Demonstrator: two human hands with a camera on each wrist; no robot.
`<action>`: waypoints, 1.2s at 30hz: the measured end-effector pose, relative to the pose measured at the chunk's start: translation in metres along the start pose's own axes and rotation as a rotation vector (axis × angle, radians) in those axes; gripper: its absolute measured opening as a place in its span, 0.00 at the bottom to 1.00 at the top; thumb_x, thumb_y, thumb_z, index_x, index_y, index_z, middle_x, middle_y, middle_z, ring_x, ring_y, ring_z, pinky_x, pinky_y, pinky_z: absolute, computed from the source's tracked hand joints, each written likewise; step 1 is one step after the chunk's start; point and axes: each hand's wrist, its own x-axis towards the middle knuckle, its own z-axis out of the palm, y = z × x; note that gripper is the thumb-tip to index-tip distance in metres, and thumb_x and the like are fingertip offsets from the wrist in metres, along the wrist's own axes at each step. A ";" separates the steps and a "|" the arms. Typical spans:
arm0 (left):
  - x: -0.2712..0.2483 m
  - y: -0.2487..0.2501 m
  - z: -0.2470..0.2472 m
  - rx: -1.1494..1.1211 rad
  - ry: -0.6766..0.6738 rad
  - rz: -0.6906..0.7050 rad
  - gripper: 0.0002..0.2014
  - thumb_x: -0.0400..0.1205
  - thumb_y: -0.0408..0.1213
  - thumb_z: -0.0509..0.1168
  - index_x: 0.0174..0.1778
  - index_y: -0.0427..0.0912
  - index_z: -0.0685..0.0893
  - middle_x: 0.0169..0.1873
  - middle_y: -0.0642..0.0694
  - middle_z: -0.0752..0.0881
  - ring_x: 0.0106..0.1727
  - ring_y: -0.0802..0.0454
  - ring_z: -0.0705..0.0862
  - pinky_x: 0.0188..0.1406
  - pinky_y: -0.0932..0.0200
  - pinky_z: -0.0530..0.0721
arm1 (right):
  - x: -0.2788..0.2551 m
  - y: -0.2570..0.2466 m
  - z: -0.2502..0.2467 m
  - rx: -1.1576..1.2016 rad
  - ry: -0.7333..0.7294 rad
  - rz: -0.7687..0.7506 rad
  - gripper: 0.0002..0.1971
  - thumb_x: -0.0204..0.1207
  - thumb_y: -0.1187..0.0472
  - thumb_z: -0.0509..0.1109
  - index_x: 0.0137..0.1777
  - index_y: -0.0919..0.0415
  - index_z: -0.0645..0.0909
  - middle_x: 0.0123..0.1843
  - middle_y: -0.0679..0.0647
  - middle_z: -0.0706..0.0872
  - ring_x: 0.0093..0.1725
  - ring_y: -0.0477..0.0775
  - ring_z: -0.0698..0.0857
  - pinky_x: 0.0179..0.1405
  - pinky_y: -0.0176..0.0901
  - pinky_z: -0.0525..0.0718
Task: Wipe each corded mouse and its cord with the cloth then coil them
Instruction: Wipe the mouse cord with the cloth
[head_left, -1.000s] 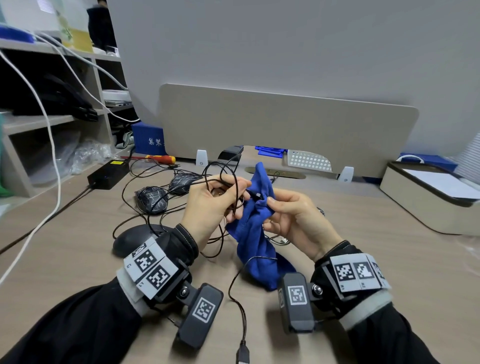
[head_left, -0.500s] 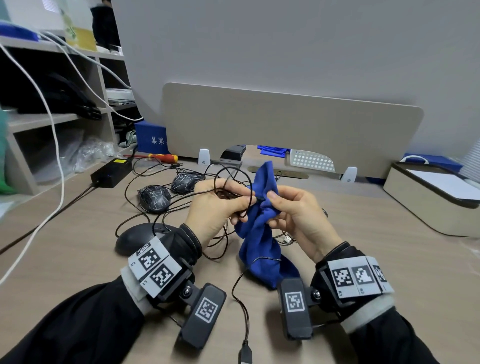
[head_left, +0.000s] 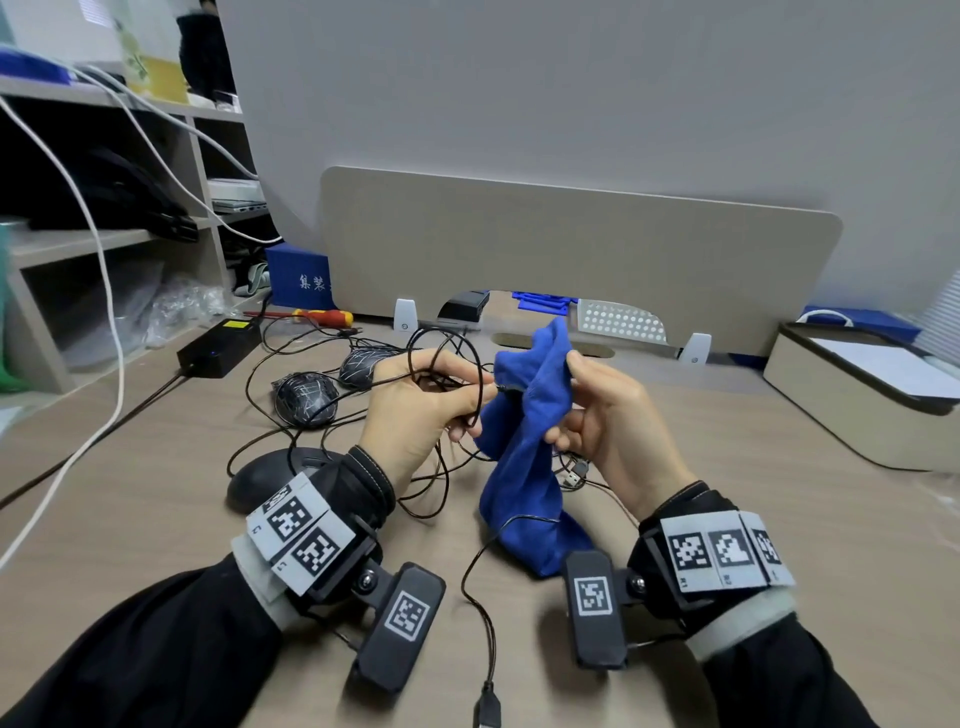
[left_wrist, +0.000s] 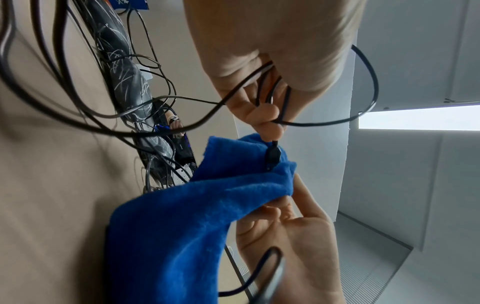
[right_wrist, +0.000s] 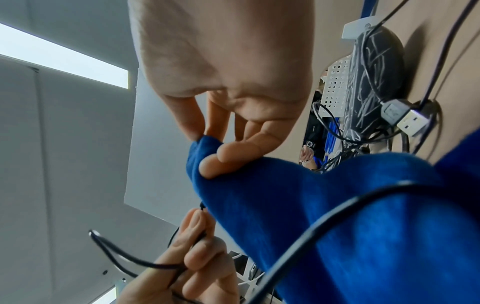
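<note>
Your left hand (head_left: 421, 405) is raised over the desk's (head_left: 727, 493) middle, fingers curled around black cord (head_left: 441, 358) loops. Your right hand (head_left: 608, 415) pinches the blue cloth (head_left: 524, 457), which hangs to the desk. Three mice sit left: one plain (head_left: 270, 475), two patterned (head_left: 304, 397).
</note>
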 end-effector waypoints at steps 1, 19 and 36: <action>0.000 0.000 0.000 -0.002 0.000 -0.003 0.04 0.73 0.16 0.73 0.38 0.25 0.84 0.21 0.41 0.83 0.19 0.47 0.78 0.17 0.64 0.72 | 0.000 0.002 0.002 -0.058 -0.039 0.006 0.15 0.87 0.55 0.61 0.56 0.63 0.86 0.40 0.61 0.87 0.26 0.53 0.81 0.21 0.35 0.77; 0.000 -0.002 0.000 -0.011 0.020 -0.013 0.06 0.73 0.17 0.73 0.37 0.29 0.84 0.22 0.44 0.85 0.19 0.50 0.79 0.18 0.65 0.74 | 0.000 0.015 0.000 -0.466 -0.144 -0.070 0.06 0.81 0.60 0.73 0.51 0.63 0.87 0.44 0.72 0.87 0.38 0.55 0.78 0.24 0.35 0.71; 0.000 -0.003 0.002 0.020 -0.026 -0.044 0.06 0.72 0.17 0.75 0.36 0.29 0.85 0.24 0.44 0.86 0.19 0.50 0.80 0.17 0.65 0.73 | 0.002 0.017 0.004 -0.563 -0.114 -0.219 0.14 0.83 0.61 0.71 0.40 0.71 0.83 0.32 0.55 0.82 0.31 0.45 0.77 0.26 0.30 0.71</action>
